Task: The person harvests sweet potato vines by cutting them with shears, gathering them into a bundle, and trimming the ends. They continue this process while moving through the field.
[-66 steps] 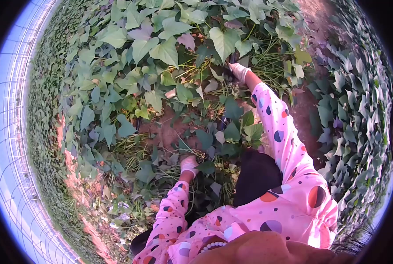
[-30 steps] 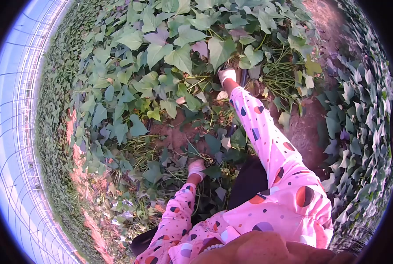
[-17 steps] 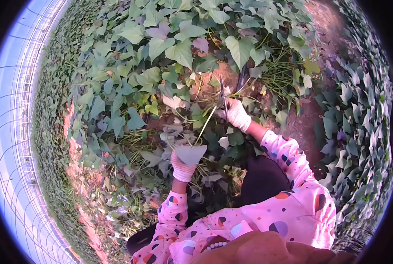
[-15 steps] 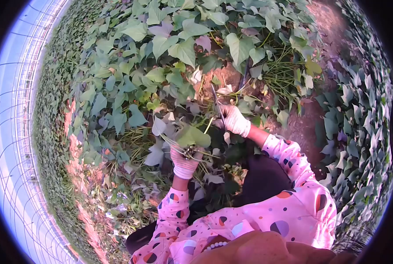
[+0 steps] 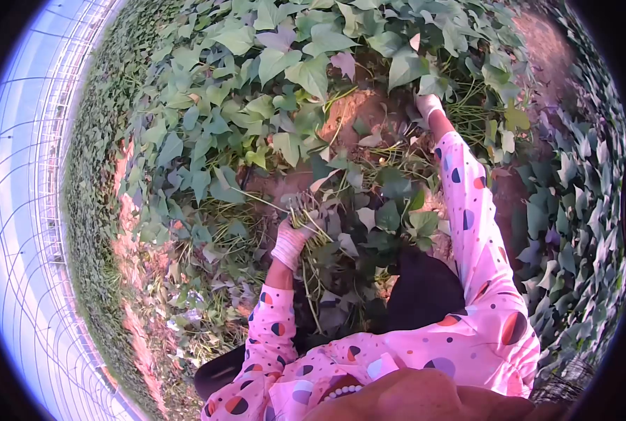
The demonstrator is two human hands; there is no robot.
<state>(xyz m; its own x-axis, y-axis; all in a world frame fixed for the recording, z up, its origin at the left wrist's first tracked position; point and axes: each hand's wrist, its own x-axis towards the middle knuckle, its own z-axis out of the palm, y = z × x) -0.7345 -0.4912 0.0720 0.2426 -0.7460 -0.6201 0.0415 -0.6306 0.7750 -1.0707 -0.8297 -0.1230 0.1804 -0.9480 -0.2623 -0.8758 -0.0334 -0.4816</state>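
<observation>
My left hand (image 5: 293, 237), in a pale striped glove, is closed around a bunch of cut-looking sweet potato vine stems (image 5: 303, 219). Long stems and leaves trail from it toward my lap. Farther forward and to the right, my gloved right hand (image 5: 428, 104) reaches in under the green leaves (image 5: 405, 69) of the standing vines. Leaves cover its fingers, so their grip does not show, and no tool can be made out in it. Bare brown soil (image 5: 355, 116) shows between the two hands.
Leafy vines spread ahead and on both sides. Bare stems (image 5: 467, 105) lie to the right of my right hand. A soil furrow (image 5: 548, 49) runs at upper right, and a reddish strip of ground (image 5: 127, 245) at left. My dark-clothed knee (image 5: 425, 291) is below the right arm.
My right hand has moved forward and right into the leaves; the dark thin blade it held no longer shows clearly. The left hand keeps its bunch, turned so more stems show.
</observation>
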